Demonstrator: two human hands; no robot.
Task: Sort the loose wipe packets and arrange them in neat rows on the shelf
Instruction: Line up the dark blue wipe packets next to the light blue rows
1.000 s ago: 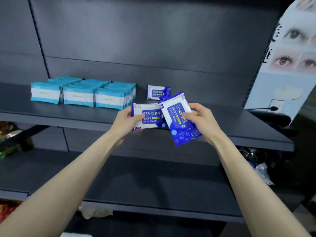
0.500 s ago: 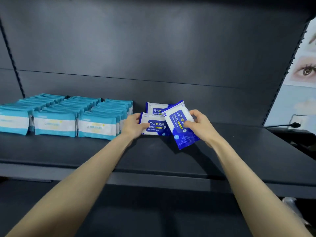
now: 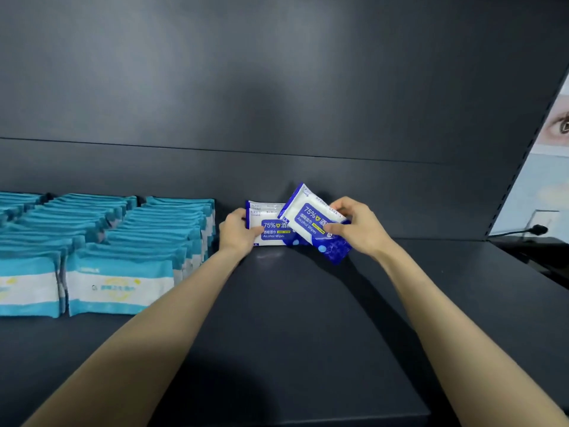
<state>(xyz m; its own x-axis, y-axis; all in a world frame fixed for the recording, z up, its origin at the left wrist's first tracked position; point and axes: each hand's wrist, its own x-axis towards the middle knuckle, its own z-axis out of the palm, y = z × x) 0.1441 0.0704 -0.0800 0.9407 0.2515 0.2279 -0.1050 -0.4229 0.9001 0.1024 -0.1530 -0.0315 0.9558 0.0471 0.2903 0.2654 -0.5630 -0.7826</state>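
Observation:
My left hand grips a blue and white alcohol wipe packet by its left edge, upright near the back of the dark shelf. Just behind it stands another blue packet, mostly hidden. My right hand holds a second blue packet, tilted, overlapping the right side of the first. Rows of teal and white wipe packets fill the shelf's left side.
The shelf's dark back panel rises right behind the packets. A poster with an eye stands at the right beyond the shelf upright. Bare shelf surface lies in front of and to the right of my hands.
Both hands have carried the two blue packets forward to the back of the shelf, up against the packet standing there. The view has moved closer to the shelf.

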